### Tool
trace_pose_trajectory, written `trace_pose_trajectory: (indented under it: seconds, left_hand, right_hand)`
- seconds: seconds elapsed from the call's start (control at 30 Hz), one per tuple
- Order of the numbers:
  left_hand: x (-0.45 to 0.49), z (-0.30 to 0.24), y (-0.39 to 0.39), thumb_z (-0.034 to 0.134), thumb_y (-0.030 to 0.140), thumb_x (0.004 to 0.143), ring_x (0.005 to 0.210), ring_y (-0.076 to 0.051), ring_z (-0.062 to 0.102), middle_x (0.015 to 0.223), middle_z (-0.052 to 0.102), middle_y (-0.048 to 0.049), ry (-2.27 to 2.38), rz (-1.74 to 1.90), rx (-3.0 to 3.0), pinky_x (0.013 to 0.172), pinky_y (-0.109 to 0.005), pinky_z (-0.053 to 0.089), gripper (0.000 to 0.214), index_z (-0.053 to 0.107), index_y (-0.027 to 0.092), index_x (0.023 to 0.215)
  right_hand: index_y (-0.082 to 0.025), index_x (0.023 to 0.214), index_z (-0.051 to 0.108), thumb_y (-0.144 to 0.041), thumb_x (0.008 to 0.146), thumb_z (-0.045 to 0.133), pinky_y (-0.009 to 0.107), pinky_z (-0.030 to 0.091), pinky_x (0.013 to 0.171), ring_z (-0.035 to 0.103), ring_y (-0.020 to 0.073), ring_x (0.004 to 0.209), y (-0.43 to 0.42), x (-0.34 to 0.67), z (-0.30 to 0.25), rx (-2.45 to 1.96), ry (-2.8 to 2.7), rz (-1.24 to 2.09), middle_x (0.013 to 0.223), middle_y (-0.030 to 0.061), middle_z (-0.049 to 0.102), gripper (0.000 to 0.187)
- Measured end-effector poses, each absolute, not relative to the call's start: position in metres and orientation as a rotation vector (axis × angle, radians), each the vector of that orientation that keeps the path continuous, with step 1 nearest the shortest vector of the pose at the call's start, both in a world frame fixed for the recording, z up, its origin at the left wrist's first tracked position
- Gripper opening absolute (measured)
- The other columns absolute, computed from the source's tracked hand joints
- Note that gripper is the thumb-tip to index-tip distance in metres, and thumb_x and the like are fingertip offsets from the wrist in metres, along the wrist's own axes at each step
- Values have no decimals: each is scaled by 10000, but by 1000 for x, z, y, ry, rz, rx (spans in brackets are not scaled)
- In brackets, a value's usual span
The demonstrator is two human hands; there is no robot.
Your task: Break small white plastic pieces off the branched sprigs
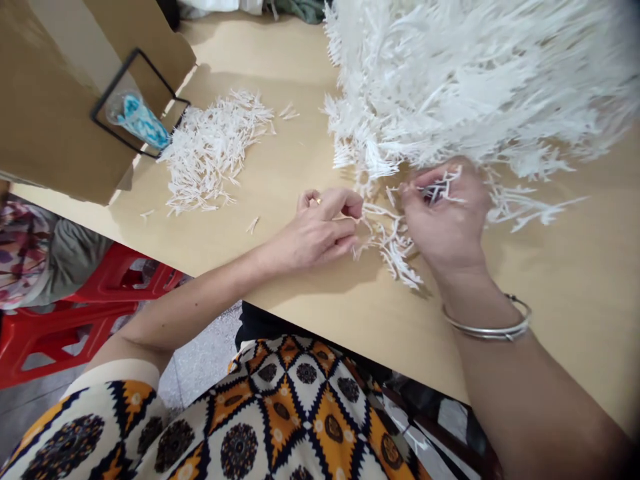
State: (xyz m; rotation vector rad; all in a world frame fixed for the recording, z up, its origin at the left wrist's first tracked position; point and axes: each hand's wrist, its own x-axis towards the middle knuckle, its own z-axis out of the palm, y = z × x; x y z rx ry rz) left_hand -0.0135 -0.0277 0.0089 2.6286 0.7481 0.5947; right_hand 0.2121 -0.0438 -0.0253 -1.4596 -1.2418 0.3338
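Thin white branched plastic-looking pieces (395, 247) lie in a small loose cluster on the table between my two hands. My left hand (323, 230) is at the cluster's left side, fingers curled, with the end of a white piece at its fingertips. My right hand (447, 220) is closed around several of the same pieces, and their forked ends stick out above the curled fingers. Its thumb and forefinger pinch near the edge of a big heap of white branched pieces (450, 87). A smaller pile of short white pieces (215, 150) lies to the left.
A cardboard box (60, 100) stands at the table's left, beside a black wire frame (115, 87) and a clear cup with blue-and-white contents (140, 123). Red plastic stools (65, 333) stand below the left edge. Another person's patterned clothing (25, 247) shows at far left.
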Motion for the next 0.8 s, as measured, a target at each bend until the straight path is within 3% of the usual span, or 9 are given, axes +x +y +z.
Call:
trace_pose_trajectory:
  seconds: [0.17, 0.3, 0.37, 0.47, 0.63, 0.8]
  left_hand:
    - [-34, 1, 2, 436, 504, 1145, 1305, -290, 551, 1349, 605, -108, 1367, 1121, 2377, 1163, -580, 390, 354, 591, 260, 940]
    - [-49, -7, 27, 546, 845, 993, 1321, -302, 457, 1293, 537, -115, 1547, 1761, 2172, 1204, -588, 396, 564, 552, 294, 1115]
    - [-44, -5, 21, 510, 840, 1008, 1353, -306, 467, 1340, 525, -130, 1344, 1694, 2270, 1225, -563, 393, 588, 596, 285, 1181]
    - [-27, 0, -1, 473, 734, 1080, 1421, -305, 515, 1474, 523, -132, 1012, 1275, 2434, 1237, -526, 405, 521, 699, 282, 1207]
    - [-13, 4, -18, 456, 637, 1128, 1374, -299, 580, 1472, 626, -141, 980, 964, 2488, 1223, -562, 375, 519, 740, 223, 992]
    - [-18, 3, -8, 533, 522, 1132, 1398, -289, 580, 1471, 638, -152, 881, 826, 2422, 1213, -536, 409, 405, 727, 202, 978]
  right_hand:
    - [-303, 825, 689, -222, 842, 895, 492, 566, 819, 702, 248, 812, -50, 209, -17, -1276, -1188, 582, 901, 55, 769, 222]
    - [-305, 854, 739, -252, 834, 917, 483, 627, 889, 775, 238, 916, -57, 196, -12, -1105, -1186, 662, 947, 7, 816, 187]
    - [-315, 872, 753, -240, 836, 923, 471, 643, 902, 793, 231, 952, -58, 192, -12, -1020, -1197, 692, 969, -14, 827, 189]
    - [-306, 888, 766, -190, 839, 923, 465, 645, 938, 806, 224, 969, -60, 189, -10, -940, -1254, 689, 991, -11, 827, 201]
    - [-277, 886, 742, -186, 861, 903, 455, 648, 944, 799, 210, 944, -64, 184, -2, -951, -1328, 632, 976, -2, 807, 187]
    - [-287, 862, 682, -239, 900, 877, 464, 650, 897, 786, 225, 931, -60, 176, -15, -1110, -1307, 597, 954, 22, 803, 204]
